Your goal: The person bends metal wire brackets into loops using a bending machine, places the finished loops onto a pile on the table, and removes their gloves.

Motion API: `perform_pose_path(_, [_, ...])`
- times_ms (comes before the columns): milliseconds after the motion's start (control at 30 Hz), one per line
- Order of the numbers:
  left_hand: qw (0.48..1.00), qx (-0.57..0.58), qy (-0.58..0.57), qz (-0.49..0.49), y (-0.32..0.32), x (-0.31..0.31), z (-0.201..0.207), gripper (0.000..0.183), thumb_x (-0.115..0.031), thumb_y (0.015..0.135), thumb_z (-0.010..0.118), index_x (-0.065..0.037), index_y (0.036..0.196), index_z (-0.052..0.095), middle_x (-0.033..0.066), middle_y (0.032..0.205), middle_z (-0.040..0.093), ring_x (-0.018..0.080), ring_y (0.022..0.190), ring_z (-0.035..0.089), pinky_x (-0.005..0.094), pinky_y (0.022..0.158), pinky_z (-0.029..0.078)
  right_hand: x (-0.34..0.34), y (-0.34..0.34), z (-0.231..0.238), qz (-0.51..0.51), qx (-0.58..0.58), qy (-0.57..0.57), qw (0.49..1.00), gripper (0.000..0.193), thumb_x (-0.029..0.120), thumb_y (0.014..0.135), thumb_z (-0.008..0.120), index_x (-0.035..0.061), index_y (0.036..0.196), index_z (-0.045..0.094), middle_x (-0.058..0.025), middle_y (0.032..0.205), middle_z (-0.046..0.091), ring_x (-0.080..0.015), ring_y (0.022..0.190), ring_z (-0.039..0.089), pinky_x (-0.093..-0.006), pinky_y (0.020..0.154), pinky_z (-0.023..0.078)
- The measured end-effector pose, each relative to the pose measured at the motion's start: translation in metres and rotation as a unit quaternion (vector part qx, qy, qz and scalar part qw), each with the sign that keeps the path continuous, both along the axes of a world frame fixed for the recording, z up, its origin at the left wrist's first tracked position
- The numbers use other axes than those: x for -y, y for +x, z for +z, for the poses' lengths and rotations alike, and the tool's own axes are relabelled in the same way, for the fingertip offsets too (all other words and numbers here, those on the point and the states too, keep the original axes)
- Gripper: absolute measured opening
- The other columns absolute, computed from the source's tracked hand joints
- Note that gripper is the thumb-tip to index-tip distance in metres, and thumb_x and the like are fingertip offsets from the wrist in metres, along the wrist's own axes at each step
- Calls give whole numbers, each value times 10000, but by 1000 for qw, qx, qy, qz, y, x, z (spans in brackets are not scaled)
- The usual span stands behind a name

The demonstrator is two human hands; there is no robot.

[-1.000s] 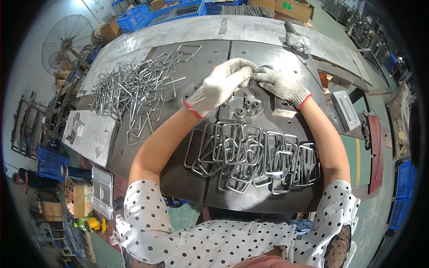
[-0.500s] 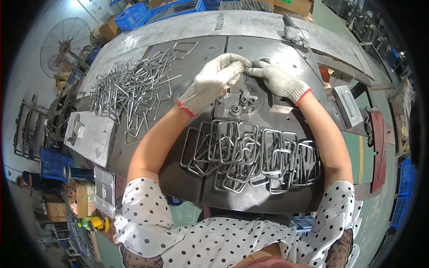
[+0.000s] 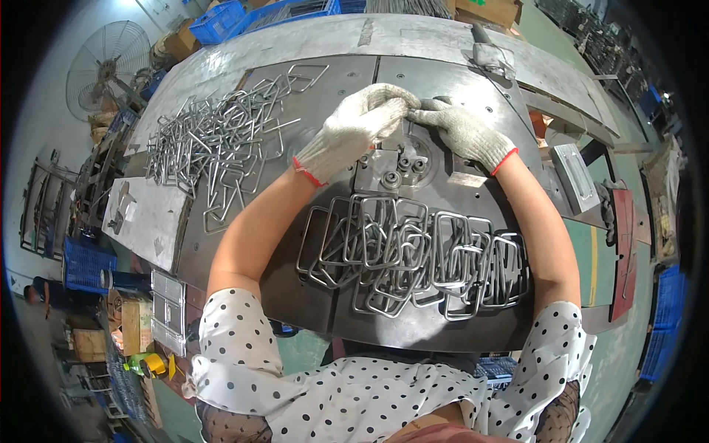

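Observation:
My left hand (image 3: 368, 122), in a white knit glove with a red cuff, is closed with its fingers curled. My right hand (image 3: 467, 131), gloved alike, reaches in from the other side and its fingertips meet the left ones. Whatever they pinch is hidden by the gloves. Both are just above a metal fixture (image 3: 391, 177) with round bolts, fixed on the steel table (image 3: 295, 310). Nearer to me lies a pile of bent wire frames (image 3: 391, 251), rectangular with rounded corners. A second heap of shiny wire frames (image 3: 221, 140) lies left of my left hand.
A small metal block (image 3: 467, 174) sits beside the fixture, below my right hand. Toward the right edge stands a grey slotted metal piece (image 3: 574, 177). A hammer-like tool (image 3: 491, 55) lies at the far right. Blue crates (image 3: 218, 22) are behind the table; a fan (image 3: 108, 70) stands left.
Both hands keep nearly the same pose at the fixture. The view has shifted very slightly; the two piles of wire frames look unchanged.

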State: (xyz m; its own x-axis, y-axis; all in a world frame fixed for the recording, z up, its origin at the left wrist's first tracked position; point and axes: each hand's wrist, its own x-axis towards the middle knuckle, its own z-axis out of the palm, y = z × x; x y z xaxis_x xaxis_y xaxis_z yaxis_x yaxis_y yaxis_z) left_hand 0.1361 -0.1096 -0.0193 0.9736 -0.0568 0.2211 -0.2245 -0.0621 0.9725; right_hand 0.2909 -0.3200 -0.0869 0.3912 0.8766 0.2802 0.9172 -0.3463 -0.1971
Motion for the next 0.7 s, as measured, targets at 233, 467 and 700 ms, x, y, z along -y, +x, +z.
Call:
perform_pose_path(233, [1000,-9,14,9,0,8,3,207,-121,1057,579,4,1190,678,-41,883,620,-4,697,456,179,598,370,2,-1,3,-14,-4,-18,1000,601,39,908,521,304,1440,611,-86,1498,554,-358,1330,523,-495,1094,443])
perform_pose_path(467, [1000,10,20,15,-3,5,3,202,-119,1057,577,5,1182,676,-36,901,625,-1,704,469,177,611,382,-1,-3,5,-13,-14,-23,1000,610,41,904,520,313,1443,607,-89,1499,553,-354,1330,524,-513,1095,433])
perform_pose_path(700, [1000,1,26,12,-5,5,6,206,-117,1061,567,4,1189,674,-43,880,604,1,699,451,180,610,373,0,1,0,-8,7,-21,1000,616,40,901,519,309,1449,600,-82,1504,548,-352,1337,517,-504,1102,435])
